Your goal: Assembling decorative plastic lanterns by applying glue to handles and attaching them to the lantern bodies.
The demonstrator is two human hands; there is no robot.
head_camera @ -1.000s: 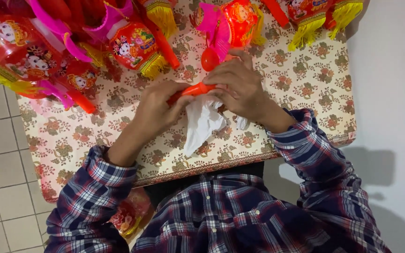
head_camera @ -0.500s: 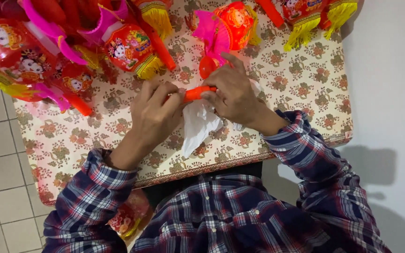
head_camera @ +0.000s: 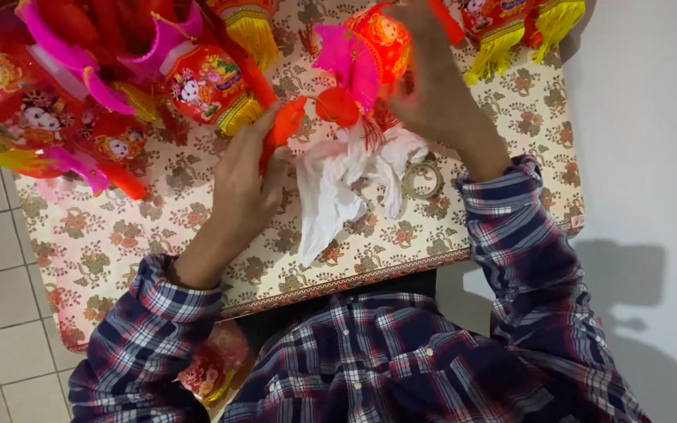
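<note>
1. My left hand point(head_camera: 248, 176) is closed around an orange stick point(head_camera: 282, 129), gripping its lower end; the stick points up toward one o'clock.
2. My right hand point(head_camera: 432, 94) is up at twelve o'clock against a red and pink lantern point(head_camera: 370, 47). It's blurred, so I can't tell whether the fingers are pinching or loose.
3. Between my hands lies a crumpled white plastic wrapper point(head_camera: 338, 184), flat on the floral tabletop point(head_camera: 197, 235), pulled open and slack. My read: the unwrapping part looks done.
4. Stick and lantern are near each other but I can't see them joined, so the fitting looks unfinished to me.
5. Just right of the wrapper, at three o'clock from it, sits a roll of clear tape point(head_camera: 423, 180), untouched.
6. Over at ten o'clock, a heap of red lanterns point(head_camera: 80, 86) with yellow tassels. No box or tray shows; everything rests loose on the tabletop.
</note>
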